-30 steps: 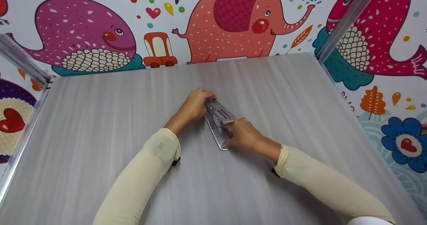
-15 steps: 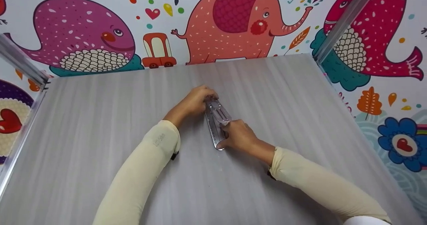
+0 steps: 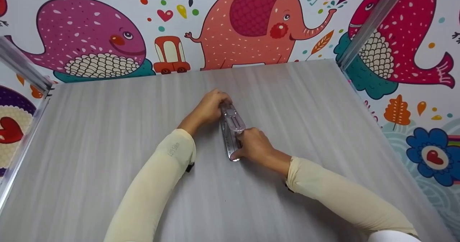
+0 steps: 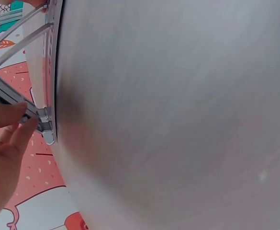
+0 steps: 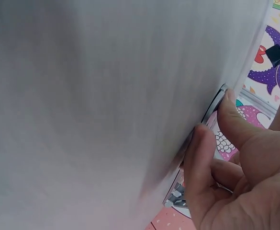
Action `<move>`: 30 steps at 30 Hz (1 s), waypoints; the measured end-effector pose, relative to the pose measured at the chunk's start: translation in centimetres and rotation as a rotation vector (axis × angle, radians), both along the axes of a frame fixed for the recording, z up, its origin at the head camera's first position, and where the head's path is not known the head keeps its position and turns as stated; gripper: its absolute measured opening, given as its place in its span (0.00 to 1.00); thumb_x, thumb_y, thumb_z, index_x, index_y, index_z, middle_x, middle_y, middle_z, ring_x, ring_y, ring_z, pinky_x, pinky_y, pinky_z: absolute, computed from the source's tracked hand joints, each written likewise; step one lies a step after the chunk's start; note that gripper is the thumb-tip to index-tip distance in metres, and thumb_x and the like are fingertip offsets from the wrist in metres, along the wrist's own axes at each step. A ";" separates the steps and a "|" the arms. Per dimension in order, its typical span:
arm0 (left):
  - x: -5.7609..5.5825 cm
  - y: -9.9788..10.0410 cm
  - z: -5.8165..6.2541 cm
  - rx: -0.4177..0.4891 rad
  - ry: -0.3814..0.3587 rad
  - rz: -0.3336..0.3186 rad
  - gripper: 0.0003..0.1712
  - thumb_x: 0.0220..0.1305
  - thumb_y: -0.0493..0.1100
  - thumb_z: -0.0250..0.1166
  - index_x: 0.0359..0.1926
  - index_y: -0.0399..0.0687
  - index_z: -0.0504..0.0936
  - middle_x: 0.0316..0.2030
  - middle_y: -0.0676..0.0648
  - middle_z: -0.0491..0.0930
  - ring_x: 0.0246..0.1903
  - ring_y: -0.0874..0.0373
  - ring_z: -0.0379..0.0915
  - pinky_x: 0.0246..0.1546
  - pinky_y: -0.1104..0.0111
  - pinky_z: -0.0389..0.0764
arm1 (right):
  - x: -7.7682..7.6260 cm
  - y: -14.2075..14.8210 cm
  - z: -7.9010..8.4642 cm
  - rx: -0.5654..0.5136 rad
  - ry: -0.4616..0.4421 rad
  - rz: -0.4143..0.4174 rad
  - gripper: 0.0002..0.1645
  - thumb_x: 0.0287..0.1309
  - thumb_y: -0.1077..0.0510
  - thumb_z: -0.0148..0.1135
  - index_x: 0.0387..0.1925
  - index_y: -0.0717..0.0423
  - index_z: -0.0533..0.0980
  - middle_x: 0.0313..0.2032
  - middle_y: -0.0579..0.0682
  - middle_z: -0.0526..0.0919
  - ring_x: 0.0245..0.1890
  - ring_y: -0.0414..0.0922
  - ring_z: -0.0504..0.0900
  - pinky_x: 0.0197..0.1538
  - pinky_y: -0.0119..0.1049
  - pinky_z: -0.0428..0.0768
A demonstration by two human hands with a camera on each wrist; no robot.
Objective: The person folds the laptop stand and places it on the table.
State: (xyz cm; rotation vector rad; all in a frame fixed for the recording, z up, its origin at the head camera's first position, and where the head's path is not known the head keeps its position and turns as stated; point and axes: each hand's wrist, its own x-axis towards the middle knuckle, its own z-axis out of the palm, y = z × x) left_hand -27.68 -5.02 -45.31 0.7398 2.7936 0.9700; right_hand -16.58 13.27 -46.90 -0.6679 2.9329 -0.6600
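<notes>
A silver-grey folding metal stand (image 3: pixel 233 119) is on the table, partly unfolded. Its slotted upper arm rises at an angle from a long base strip (image 3: pixel 229 144) with a row of notches. Thin struts (image 4: pixel 27 43) join the two in the left wrist view. My left hand (image 3: pixel 209 107) pinches the far, hinged end between thumb and fingers. At the near end, my right hand (image 3: pixel 257 147) has its thumb (image 5: pixel 235 117) on the rounded tip of the base. Its curled fingers hold the stand's side below the upper arm, partly hiding it.
The grey wood-grain table (image 3: pixel 107 127) spreads out around both hands. Cartoon-printed panels (image 3: pixel 251 26) stand along its back and sides, with metal corner posts (image 3: pixel 373 26) at the back left and right. Pale sleeves (image 3: pixel 154 188) cover both forearms.
The near end of the stand has swung a little to the left, with my right hand following. My left hand has shifted slightly away toward the back and keeps its grip.
</notes>
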 end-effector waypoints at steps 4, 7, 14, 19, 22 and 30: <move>0.0 -0.1 0.0 0.007 -0.026 0.028 0.22 0.62 0.22 0.60 0.51 0.44 0.87 0.48 0.42 0.80 0.49 0.50 0.73 0.58 0.58 0.79 | -0.3 -0.3 0.0 -0.028 -0.001 0.015 0.27 0.28 0.47 0.89 0.20 0.58 0.79 0.16 0.43 0.75 0.20 0.40 0.69 0.25 0.38 0.72; 0.1 -0.4 0.0 0.016 -0.032 0.052 0.22 0.62 0.21 0.59 0.51 0.43 0.86 0.47 0.42 0.79 0.49 0.50 0.72 0.58 0.57 0.79 | -0.6 -0.6 0.0 -0.033 -0.009 0.010 0.27 0.27 0.46 0.89 0.21 0.58 0.80 0.17 0.44 0.77 0.21 0.40 0.70 0.26 0.39 0.73; 1.1 -1.2 -0.4 0.016 -0.054 0.113 0.27 0.64 0.24 0.60 0.62 0.44 0.80 0.58 0.39 0.74 0.58 0.47 0.73 0.67 0.54 0.74 | -0.6 -0.3 -0.3 -0.058 -0.044 0.043 0.28 0.32 0.45 0.87 0.31 0.55 0.82 0.21 0.44 0.79 0.23 0.39 0.72 0.27 0.37 0.74; 2.6 -2.0 -0.7 0.004 -0.042 0.161 0.33 0.62 0.25 0.61 0.69 0.42 0.73 0.64 0.37 0.71 0.63 0.44 0.71 0.69 0.54 0.72 | -0.9 0.8 -0.4 -0.122 -0.107 0.077 0.22 0.40 0.43 0.84 0.27 0.52 0.82 0.19 0.42 0.79 0.22 0.36 0.71 0.25 0.31 0.69; 3.7 -2.3 -0.7 0.005 -0.051 0.206 0.30 0.63 0.27 0.61 0.67 0.38 0.73 0.63 0.34 0.72 0.64 0.42 0.71 0.69 0.53 0.72 | -1.4 1.7 -0.1 -0.167 -0.175 0.071 0.18 0.48 0.45 0.81 0.28 0.53 0.84 0.19 0.41 0.78 0.21 0.35 0.70 0.24 0.29 0.67; 6.8 -2.4 0.3 0.188 -0.258 0.288 0.18 0.72 0.35 0.55 0.59 0.33 0.77 0.50 0.34 0.82 0.51 0.43 0.79 0.57 0.53 0.80 | -2.6 3.5 0.9 -0.496 -0.476 -0.072 0.16 0.75 0.53 0.55 0.48 0.60 0.83 0.30 0.51 0.85 0.25 0.40 0.82 0.32 0.34 0.84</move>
